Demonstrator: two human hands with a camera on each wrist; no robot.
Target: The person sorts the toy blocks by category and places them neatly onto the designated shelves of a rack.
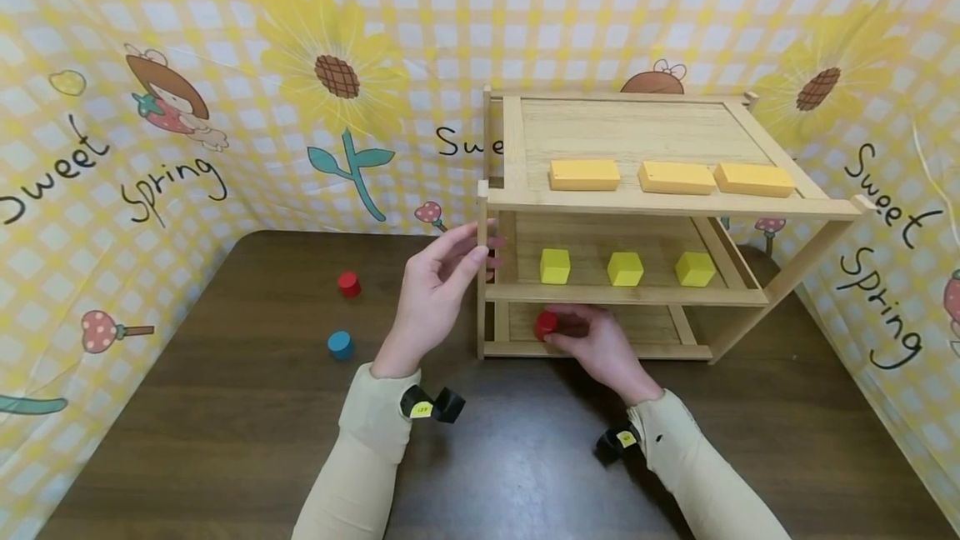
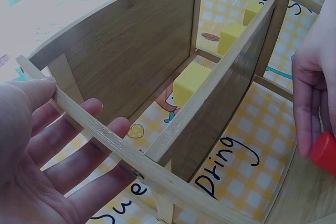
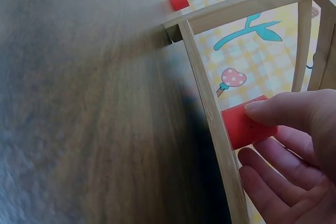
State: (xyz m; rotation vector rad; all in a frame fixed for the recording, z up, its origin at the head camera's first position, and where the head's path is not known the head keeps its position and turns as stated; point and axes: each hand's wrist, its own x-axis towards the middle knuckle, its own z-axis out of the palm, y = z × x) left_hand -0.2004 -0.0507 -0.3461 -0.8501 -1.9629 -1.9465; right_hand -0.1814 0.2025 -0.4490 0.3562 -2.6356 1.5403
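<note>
A three-tier wooden shelf rack [image 1: 630, 132] stands on the table. My left hand [image 1: 433, 294] holds its front left post [image 2: 100, 129], thumb on one side and fingers behind it. At the bottom tier, my right hand [image 1: 606, 350] pinches a red cylinder [image 1: 546, 324] between thumb and fingers, near that tier's left end. In the right wrist view the cylinder [image 3: 244, 124] lies sideways across the picture, one end right at the front rail [image 3: 210, 103]. Yellow cubes [image 1: 626, 269] sit in a row on the middle tier, above the right hand.
Three yellow-orange rectangular blocks [image 1: 677, 178] line the front of the top tier. Left of the rack, another red cylinder [image 1: 348, 284] and a blue cylinder [image 1: 341, 345] stand on the dark wooden table [image 1: 225, 440]. Yellow checked cloth [image 1: 247, 107] hangs behind and at both sides.
</note>
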